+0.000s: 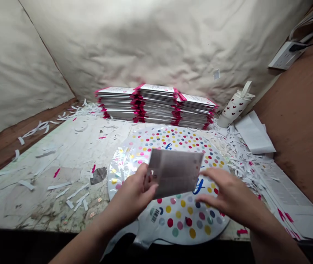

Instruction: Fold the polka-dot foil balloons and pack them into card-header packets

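My left hand (138, 189) is closed on the left end of a flat, greyish printed card (177, 170), with the thumb on its near face. The card is tilted up and slightly blurred, so its print cannot be read. My right hand (226, 190) is open, thumb and fingers apart, just off the card's right edge. Beneath both hands lies a flat foil balloon (178, 220), white with coloured dots, blue lettering and a barcode near its tail. The card hides part of the lettering.
Three stacks of pink-edged printed packets (156, 106) stand against the back sheet. To their right are a white tumbler with hearts (235, 108), folded white paper (255, 134) and heaped paper strips (236, 161). More scraps (75, 194) litter the left. A power socket (287, 55) is upper right.
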Action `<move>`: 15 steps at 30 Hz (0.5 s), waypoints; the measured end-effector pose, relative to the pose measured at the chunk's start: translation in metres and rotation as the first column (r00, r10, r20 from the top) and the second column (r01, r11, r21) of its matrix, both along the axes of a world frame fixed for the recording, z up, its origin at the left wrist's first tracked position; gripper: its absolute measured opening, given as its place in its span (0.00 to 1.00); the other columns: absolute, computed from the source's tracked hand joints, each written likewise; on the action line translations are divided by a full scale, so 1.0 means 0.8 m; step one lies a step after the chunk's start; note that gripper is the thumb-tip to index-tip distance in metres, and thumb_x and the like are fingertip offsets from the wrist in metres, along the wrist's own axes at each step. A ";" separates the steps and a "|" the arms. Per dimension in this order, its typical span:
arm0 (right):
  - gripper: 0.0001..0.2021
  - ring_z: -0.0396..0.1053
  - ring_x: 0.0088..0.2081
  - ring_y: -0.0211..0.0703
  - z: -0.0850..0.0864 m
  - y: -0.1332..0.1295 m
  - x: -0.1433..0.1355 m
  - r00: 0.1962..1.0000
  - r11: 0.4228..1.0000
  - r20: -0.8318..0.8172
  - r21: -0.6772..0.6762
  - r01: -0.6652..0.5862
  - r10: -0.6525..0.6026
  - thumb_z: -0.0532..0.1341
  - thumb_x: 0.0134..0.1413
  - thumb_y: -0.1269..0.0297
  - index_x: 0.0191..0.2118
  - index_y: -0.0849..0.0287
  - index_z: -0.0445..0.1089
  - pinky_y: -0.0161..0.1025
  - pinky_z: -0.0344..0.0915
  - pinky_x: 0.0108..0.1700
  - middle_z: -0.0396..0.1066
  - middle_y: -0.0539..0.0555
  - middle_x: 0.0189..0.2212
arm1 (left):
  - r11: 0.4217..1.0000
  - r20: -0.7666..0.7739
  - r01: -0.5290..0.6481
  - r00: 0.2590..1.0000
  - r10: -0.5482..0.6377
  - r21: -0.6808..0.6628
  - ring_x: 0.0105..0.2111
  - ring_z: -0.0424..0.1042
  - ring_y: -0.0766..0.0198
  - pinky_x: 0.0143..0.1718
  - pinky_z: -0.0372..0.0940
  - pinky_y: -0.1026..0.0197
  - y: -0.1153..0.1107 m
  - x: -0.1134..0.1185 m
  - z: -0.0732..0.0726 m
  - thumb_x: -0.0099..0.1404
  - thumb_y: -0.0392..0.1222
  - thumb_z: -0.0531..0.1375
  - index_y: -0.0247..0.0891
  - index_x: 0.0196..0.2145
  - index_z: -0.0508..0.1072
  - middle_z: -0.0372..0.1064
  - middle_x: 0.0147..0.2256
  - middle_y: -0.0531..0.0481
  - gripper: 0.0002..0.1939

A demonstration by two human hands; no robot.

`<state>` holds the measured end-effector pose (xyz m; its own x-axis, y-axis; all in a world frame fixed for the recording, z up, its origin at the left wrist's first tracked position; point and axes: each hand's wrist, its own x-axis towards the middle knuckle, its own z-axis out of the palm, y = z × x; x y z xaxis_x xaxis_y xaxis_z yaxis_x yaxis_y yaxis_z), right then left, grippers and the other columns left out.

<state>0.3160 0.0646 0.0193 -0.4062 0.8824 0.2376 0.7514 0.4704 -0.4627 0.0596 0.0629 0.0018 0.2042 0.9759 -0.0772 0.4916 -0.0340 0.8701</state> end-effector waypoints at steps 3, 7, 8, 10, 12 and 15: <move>0.25 0.66 0.47 0.52 0.022 0.011 0.001 0.973 0.990 -0.226 0.121 0.070 -0.041 0.65 0.45 0.58 0.52 0.56 0.65 0.48 0.64 0.49 0.69 0.57 0.45 | 0.961 -0.168 0.235 0.963 -0.210 0.145 0.25 0.70 0.63 0.27 0.63 0.65 0.003 -0.001 0.046 0.56 0.37 0.56 0.45 0.51 0.62 0.71 0.26 0.54 0.24; 0.09 0.72 0.34 0.46 0.020 0.029 -0.026 0.732 0.995 -0.681 -0.078 -0.063 -0.007 0.60 0.53 0.62 0.40 0.54 0.73 0.43 0.71 0.37 0.74 0.53 0.31 | 0.904 -0.009 0.045 0.999 -0.046 0.425 0.37 0.72 0.56 0.35 0.67 0.61 0.016 -0.003 0.066 0.54 0.41 0.61 0.47 0.58 0.55 0.72 0.42 0.48 0.35; 0.08 0.73 0.35 0.46 0.015 0.035 -0.032 0.637 0.995 -0.769 -0.093 -0.029 -0.053 0.60 0.53 0.61 0.38 0.54 0.73 0.44 0.72 0.37 0.75 0.53 0.31 | 0.896 0.014 0.039 0.999 -0.050 0.442 0.40 0.71 0.55 0.38 0.67 0.59 0.021 -0.006 0.063 0.54 0.42 0.62 0.46 0.57 0.58 0.71 0.44 0.47 0.33; 0.12 0.72 0.40 0.49 0.005 0.046 -0.040 0.508 0.995 -0.858 -0.097 -0.015 -0.076 0.61 0.51 0.59 0.42 0.54 0.71 0.48 0.70 0.42 0.74 0.55 0.37 | 0.882 -0.057 0.146 0.989 -0.134 0.448 0.40 0.72 0.56 0.40 0.67 0.59 0.031 -0.019 0.055 0.58 0.41 0.59 0.44 0.51 0.68 0.73 0.43 0.48 0.21; 0.19 0.70 0.44 0.51 -0.005 0.059 -0.036 0.486 0.993 -0.873 -0.095 -0.065 -0.052 0.63 0.49 0.56 0.47 0.53 0.67 0.49 0.69 0.44 0.73 0.57 0.42 | 0.810 -0.199 0.162 0.978 -0.057 0.564 0.37 0.74 0.60 0.39 0.68 0.61 0.049 -0.046 0.053 0.61 0.38 0.55 0.44 0.44 0.73 0.74 0.40 0.50 0.13; 0.23 0.70 0.44 0.51 -0.025 0.072 -0.012 0.528 0.985 -0.837 -0.171 -0.003 -0.143 0.62 0.49 0.57 0.52 0.54 0.62 0.48 0.70 0.44 0.72 0.59 0.42 | 0.495 -0.252 -0.031 0.832 0.494 0.868 0.45 0.70 0.59 0.47 0.63 0.59 0.103 -0.112 0.069 0.62 0.36 0.54 0.41 0.48 0.70 0.70 0.47 0.50 0.17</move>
